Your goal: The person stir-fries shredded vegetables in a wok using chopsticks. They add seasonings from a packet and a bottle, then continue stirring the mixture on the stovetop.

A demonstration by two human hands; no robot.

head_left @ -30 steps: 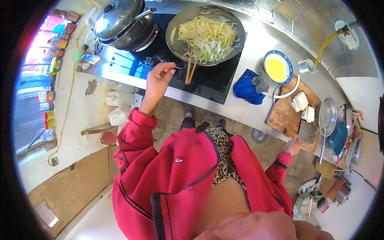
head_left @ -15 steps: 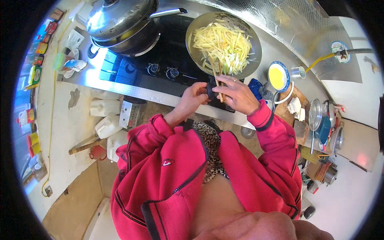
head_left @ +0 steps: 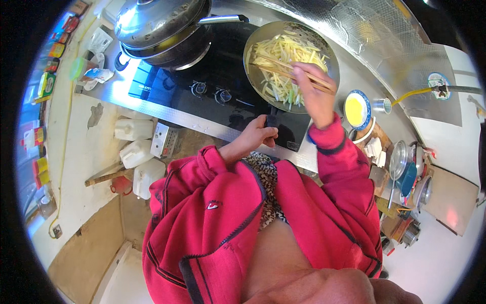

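Observation:
My right hand (head_left: 316, 93) is closed round a pair of wooden chopsticks (head_left: 283, 67), which slant leftward over the pan. Pale strips, apparently shredded potato, (head_left: 281, 53) with a few green pieces fill the round metal frying pan (head_left: 331, 55) on the stove's right side. Close to the stove's front edge, my left hand (head_left: 256, 133) is closed at the pan's black handle (head_left: 272, 120). Its thumb and forefinger are at the handle; the other fingers are partly hidden.
A large lidded pot (head_left: 157, 30) stands on the left of the black glass cooktop (head_left: 225, 66). At right are a blue-rimmed bowl (head_left: 357, 109) with yellow liquid, a metal cup (head_left: 383, 105) and a strainer (head_left: 399, 154). White jugs (head_left: 134, 129) stand below the counter at left.
My right hand has moved up and right from the handle to above the pan, with the chopsticks now across the food. My left hand stays near the handle.

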